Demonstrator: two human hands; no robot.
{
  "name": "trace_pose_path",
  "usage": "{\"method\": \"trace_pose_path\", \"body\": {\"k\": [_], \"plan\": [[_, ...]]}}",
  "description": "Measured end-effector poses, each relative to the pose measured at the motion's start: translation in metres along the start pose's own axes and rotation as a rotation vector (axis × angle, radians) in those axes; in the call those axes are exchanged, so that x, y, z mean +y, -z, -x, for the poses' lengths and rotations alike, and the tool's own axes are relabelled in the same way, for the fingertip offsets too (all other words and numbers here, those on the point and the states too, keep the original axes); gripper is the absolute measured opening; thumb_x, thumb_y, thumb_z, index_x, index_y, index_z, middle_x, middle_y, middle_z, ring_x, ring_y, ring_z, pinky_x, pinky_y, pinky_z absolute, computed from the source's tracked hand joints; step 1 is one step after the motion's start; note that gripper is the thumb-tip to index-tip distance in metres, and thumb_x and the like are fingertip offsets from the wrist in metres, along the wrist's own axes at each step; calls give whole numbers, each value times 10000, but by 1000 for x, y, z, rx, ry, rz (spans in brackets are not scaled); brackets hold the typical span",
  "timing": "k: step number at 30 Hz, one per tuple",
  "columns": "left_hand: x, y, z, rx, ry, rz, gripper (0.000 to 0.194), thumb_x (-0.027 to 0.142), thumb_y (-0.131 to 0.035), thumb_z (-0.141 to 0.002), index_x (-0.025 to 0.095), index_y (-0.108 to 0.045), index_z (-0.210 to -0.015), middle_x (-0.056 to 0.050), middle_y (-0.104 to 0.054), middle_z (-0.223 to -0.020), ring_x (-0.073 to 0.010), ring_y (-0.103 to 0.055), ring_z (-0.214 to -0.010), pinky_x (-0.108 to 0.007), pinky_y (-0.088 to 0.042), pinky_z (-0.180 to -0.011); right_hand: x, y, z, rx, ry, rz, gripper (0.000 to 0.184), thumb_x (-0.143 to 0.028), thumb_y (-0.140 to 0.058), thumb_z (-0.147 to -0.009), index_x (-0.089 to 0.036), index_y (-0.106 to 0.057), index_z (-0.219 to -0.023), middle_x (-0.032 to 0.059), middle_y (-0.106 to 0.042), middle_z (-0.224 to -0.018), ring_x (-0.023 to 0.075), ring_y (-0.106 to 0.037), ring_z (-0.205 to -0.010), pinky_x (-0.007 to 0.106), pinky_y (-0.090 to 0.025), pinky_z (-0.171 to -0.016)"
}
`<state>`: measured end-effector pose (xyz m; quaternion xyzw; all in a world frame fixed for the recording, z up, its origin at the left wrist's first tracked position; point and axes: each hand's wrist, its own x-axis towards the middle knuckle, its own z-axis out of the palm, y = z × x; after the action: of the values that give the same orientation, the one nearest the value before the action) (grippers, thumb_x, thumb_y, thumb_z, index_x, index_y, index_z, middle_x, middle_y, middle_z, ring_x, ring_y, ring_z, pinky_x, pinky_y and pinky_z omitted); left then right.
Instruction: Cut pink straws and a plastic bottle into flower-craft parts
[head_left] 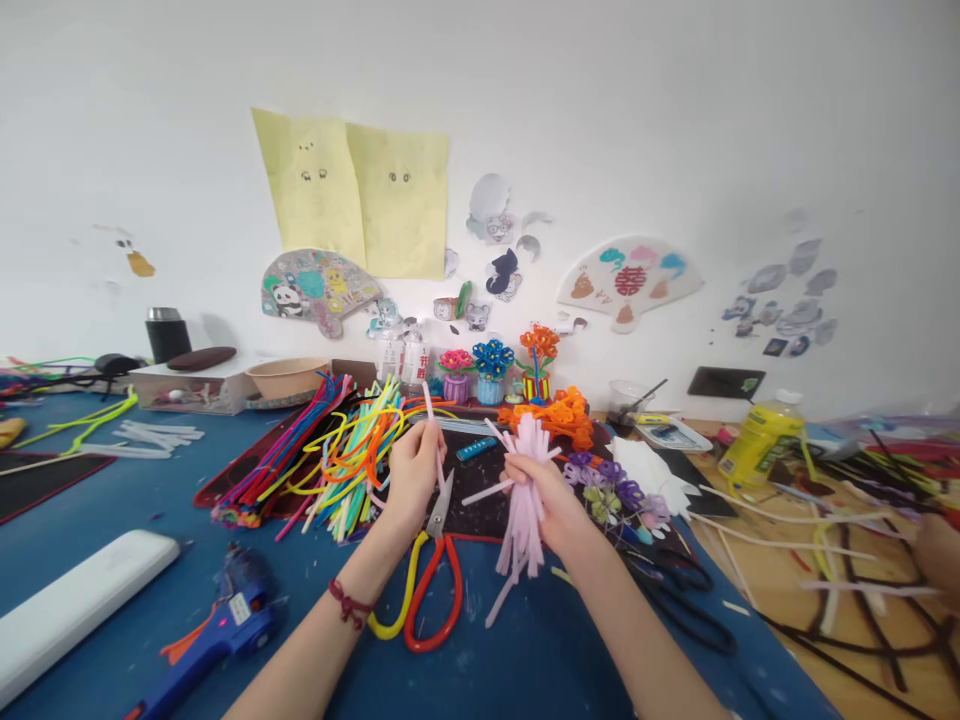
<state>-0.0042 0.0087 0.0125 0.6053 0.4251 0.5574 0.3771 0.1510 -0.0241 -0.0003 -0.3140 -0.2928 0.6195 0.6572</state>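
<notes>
My left hand is closed around a pale pink pipe cleaner that sticks up above the fingers. In my right hand is a bunch of short pale lilac pipe cleaners, splayed at both ends, with a few poking out sideways. Below and between the hands lie scissors with one red and one yellow handle, blades slightly apart and pointing away from me. A teal tube-like piece rests on the dark mat behind them.
Bundles of coloured pipe cleaners lie left of the hands. A blue glue gun and a white bar-shaped case are at lower left. Small flower pots stand by the wall; purple flowers and black scissors lie right.
</notes>
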Motion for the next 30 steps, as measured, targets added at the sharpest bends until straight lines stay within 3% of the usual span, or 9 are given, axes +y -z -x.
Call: {"method": "trace_pose_path", "body": {"k": [4,6,9,12,15,18,22,26,30], "plan": [[5,-9,10,-179,-96,-100,394,418,-502,-855,170,-494,-550,44,-448,-482,-90,-401,-465,-196,-312,-481,6,-7,2,-7,11,-12,400,-377,-863,-543,-197,-559,-731,-98,-401,-429,114,-521,-494,215,-469,-531],[8,-17,17,-270,-131,-130,367,367,-515,-861,166,-533,-554,33,-524,-514,-100,-464,-501,-202,-354,-534,10,-10,3,-35,8,1,422,-456,-846,-561,-194,-539,-685,-81,-431,-460,105,-487,-461,229,-449,-488],[12,-23,27,-380,-239,-278,308,288,-450,-909,173,-564,-647,15,-618,-640,-118,-540,-591,-212,-380,-603,11,-10,4,-19,24,38,410,-398,-871,-538,-181,-572,-717,-88,-427,-466,69,-391,-413,200,-371,-418],[18,-21,31,-440,-360,-557,284,256,-362,-953,189,-577,-781,-15,-651,-810,-144,-586,-722,-227,-387,-651,2,-1,0,48,31,54,358,-314,-867,-528,-167,-595,-709,-111,-347,-420,58,-326,-389,194,-327,-395],[22,-19,36,-443,-301,-820,310,316,-343,-968,197,-570,-793,-29,-643,-798,-168,-607,-729,-240,-376,-618,-16,14,-6,153,125,44,327,-328,-824,-557,-182,-536,-609,-105,-343,-423,61,-339,-401,206,-362,-422],[21,-22,45,-594,-256,-992,300,400,-443,-926,197,-573,-747,-35,-646,-734,-197,-632,-708,-251,-387,-604,-33,28,-8,291,278,52,303,-304,-796,-569,-191,-518,-614,-75,-463,-492,78,-441,-467,206,-404,-469],[16,-31,62,-795,-348,-1088,205,353,-531,-859,179,-600,-774,-72,-669,-781,-256,-659,-744,-294,-431,-622,-47,34,-5,380,409,75,316,-331,-766,-604,-197,-479,-606,-54,-539,-567,91,-519,-541,205,-438,-517],[14,-31,63,-791,-335,-1143,159,195,-457,-814,175,-607,-765,-89,-671,-762,-256,-665,-741,-308,-445,-632,-46,28,-3,303,373,133,404,-453,-757,-627,-208,-437,-599,-58,-468,-483,88,-446,-426,220,-375,-420],[19,-21,46,-610,-243,-1242,193,185,-400,-844,158,-591,-835,-113,-671,-777,-272,-668,-752,-316,-436,-622,-28,20,-6,321,375,204,420,-465,-814,-581,-209,-490,-657,-93,-389,-426,57,-318,-354,200,-230,-349]]}}
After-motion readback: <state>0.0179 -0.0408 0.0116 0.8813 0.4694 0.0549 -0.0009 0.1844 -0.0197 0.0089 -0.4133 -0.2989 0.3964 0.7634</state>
